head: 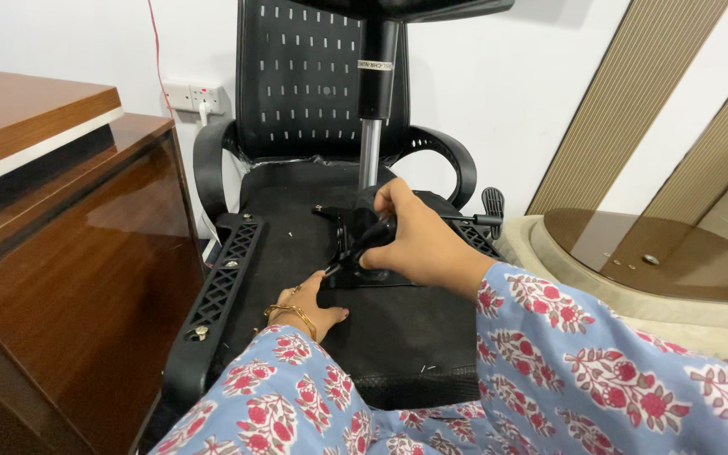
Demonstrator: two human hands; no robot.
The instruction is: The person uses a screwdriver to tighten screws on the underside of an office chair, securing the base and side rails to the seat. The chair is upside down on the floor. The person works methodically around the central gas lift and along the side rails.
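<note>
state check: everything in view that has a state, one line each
office chair: upturned, seat underside facing up
gas lift cylinder: upright, seated in the mechanism plate
mechanism plate: lying on the seat underside
right hand: closed on a black tool handle
tool: tip down at the plate
left hand: resting flat on the seat underside
wall socket: plug inserted

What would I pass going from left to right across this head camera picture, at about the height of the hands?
Wooden cabinet → black chair armrest → left hand flat on the seat underside → right hand gripping a black-handled tool → round glass tabletop.
</note>
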